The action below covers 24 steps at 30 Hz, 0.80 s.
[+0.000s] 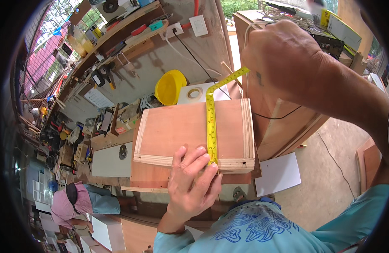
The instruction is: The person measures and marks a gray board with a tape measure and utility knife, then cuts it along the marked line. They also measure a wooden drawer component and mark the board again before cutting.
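A shallow plywood box [177,130], like a drawer with pale edge strips, lies in front of me. A yellow tape measure blade [210,126] runs straight across it from the near edge to the far edge, then bends up to the right. My left hand [192,181] presses the blade's end against the box's near edge with its fingertips. Raised beyond the box's far right corner, my right hand [285,55] is closed where the blade's other end goes in. The tape case is hidden by that hand.
Under the box is a wooden board [148,175]. A yellow hard hat [171,87] and a tape roll [195,92] sit beyond it. To the right stands a wooden cabinet [279,126]. Tools fill the left shelves. A person in pink [72,202] bends at the lower left.
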Each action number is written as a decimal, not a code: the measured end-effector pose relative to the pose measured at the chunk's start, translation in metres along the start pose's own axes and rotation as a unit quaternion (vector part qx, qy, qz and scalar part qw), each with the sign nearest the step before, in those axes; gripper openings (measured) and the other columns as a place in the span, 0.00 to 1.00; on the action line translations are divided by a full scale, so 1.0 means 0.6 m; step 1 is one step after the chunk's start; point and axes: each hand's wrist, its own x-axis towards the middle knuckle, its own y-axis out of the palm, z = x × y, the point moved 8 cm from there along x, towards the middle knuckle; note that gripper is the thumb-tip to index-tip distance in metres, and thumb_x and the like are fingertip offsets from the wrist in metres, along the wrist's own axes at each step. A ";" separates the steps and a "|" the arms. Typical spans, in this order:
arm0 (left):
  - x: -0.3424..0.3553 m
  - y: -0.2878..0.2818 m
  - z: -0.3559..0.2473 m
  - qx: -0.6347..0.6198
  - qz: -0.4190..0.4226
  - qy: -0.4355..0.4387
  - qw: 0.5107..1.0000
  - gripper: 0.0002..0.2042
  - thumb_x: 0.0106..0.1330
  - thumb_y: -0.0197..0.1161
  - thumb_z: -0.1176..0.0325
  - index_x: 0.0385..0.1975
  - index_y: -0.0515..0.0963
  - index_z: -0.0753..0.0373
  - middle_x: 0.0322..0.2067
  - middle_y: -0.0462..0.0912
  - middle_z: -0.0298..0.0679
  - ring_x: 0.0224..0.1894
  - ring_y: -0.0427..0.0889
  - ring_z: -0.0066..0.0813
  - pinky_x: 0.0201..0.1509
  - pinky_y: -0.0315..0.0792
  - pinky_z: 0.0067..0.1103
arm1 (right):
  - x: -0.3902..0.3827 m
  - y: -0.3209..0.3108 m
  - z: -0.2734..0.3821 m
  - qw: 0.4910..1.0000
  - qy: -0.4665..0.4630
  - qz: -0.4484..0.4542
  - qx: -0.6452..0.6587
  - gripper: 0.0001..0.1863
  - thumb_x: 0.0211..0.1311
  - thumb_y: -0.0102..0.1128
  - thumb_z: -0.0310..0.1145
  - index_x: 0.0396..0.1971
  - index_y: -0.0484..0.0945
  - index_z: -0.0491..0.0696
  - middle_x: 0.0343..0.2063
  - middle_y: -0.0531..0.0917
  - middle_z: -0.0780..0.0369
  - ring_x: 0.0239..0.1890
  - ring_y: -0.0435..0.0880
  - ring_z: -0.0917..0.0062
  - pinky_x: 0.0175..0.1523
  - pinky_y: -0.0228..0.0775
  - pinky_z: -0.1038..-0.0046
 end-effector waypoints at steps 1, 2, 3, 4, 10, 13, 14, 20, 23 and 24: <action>-0.001 0.001 0.001 -0.006 -0.001 -0.001 1.000 0.17 0.45 0.69 0.80 0.38 0.78 0.63 0.42 0.79 0.45 0.48 0.82 0.48 0.60 0.69 0.48 | -0.001 0.005 0.000 1.000 0.006 0.021 -0.006 0.03 0.46 0.64 0.31 0.21 0.82 0.48 0.23 0.80 0.60 0.26 0.83 0.70 0.33 0.75 0.69; -0.002 0.002 0.001 -0.010 -0.001 -0.001 1.000 0.17 0.46 0.69 0.80 0.38 0.79 0.63 0.42 0.79 0.45 0.48 0.82 0.48 0.60 0.69 0.48 | -0.004 0.002 0.003 1.000 0.009 0.004 -0.010 0.03 0.46 0.64 0.31 0.21 0.82 0.48 0.23 0.80 0.60 0.26 0.83 0.71 0.34 0.75 0.69; 0.000 0.000 0.003 -0.006 -0.001 0.000 1.000 0.17 0.46 0.69 0.80 0.38 0.79 0.63 0.42 0.79 0.45 0.48 0.82 0.49 0.60 0.69 0.48 | -0.004 -0.002 0.005 1.000 0.012 -0.022 -0.012 0.03 0.45 0.65 0.31 0.21 0.82 0.48 0.23 0.80 0.60 0.26 0.83 0.71 0.34 0.75 0.69; 0.000 -0.003 0.002 -0.003 -0.001 0.000 1.000 0.17 0.46 0.70 0.80 0.38 0.79 0.63 0.42 0.79 0.45 0.48 0.82 0.49 0.60 0.69 0.48 | -0.005 -0.007 0.008 0.999 0.015 -0.047 -0.013 0.03 0.45 0.65 0.31 0.21 0.82 0.49 0.23 0.80 0.60 0.26 0.83 0.71 0.34 0.75 0.70; 0.001 -0.006 -0.003 -0.006 -0.011 -0.004 1.000 0.17 0.46 0.70 0.80 0.39 0.79 0.62 0.42 0.79 0.44 0.48 0.82 0.48 0.61 0.68 0.47 | -0.016 -0.025 0.010 0.996 0.037 -0.071 -0.050 0.04 0.44 0.66 0.31 0.21 0.82 0.49 0.24 0.80 0.61 0.27 0.84 0.71 0.35 0.76 0.70; 0.000 -0.003 -0.001 -0.010 -0.008 -0.007 1.000 0.18 0.46 0.70 0.80 0.39 0.79 0.62 0.42 0.79 0.44 0.48 0.82 0.47 0.61 0.67 0.47 | -0.033 -0.054 0.021 0.977 -0.037 -0.201 -0.053 0.03 0.44 0.65 0.31 0.20 0.82 0.49 0.24 0.80 0.61 0.26 0.84 0.72 0.35 0.76 0.70; 0.000 -0.002 -0.001 -0.010 -0.010 -0.006 1.000 0.18 0.46 0.70 0.80 0.39 0.79 0.62 0.42 0.79 0.44 0.48 0.82 0.47 0.61 0.67 0.47 | -0.029 -0.045 0.016 0.983 -0.022 -0.176 -0.042 0.03 0.44 0.65 0.31 0.20 0.82 0.49 0.24 0.80 0.61 0.26 0.84 0.71 0.35 0.76 0.70; -0.006 -0.008 0.000 -0.004 -0.012 -0.006 1.000 0.19 0.46 0.70 0.80 0.40 0.79 0.62 0.42 0.78 0.43 0.49 0.81 0.47 0.61 0.67 0.47 | -0.014 -0.018 0.010 0.996 0.006 -0.089 -0.031 0.01 0.44 0.65 0.30 0.19 0.81 0.50 0.23 0.80 0.60 0.25 0.84 0.70 0.35 0.76 0.70; -0.004 -0.004 -0.001 0.000 -0.013 -0.008 1.000 0.19 0.46 0.70 0.80 0.40 0.78 0.62 0.42 0.78 0.43 0.49 0.81 0.46 0.61 0.67 0.48 | -0.012 -0.011 0.010 0.997 -0.002 -0.070 -0.024 0.02 0.43 0.65 0.30 0.19 0.81 0.50 0.22 0.79 0.60 0.26 0.84 0.70 0.35 0.76 0.70; -0.004 -0.004 -0.001 -0.001 -0.013 -0.007 1.000 0.19 0.46 0.70 0.80 0.40 0.78 0.62 0.42 0.78 0.43 0.49 0.81 0.46 0.61 0.67 0.48 | -0.007 -0.009 0.007 0.999 0.002 -0.041 -0.019 0.02 0.43 0.65 0.30 0.19 0.81 0.49 0.22 0.79 0.60 0.26 0.84 0.70 0.35 0.76 0.70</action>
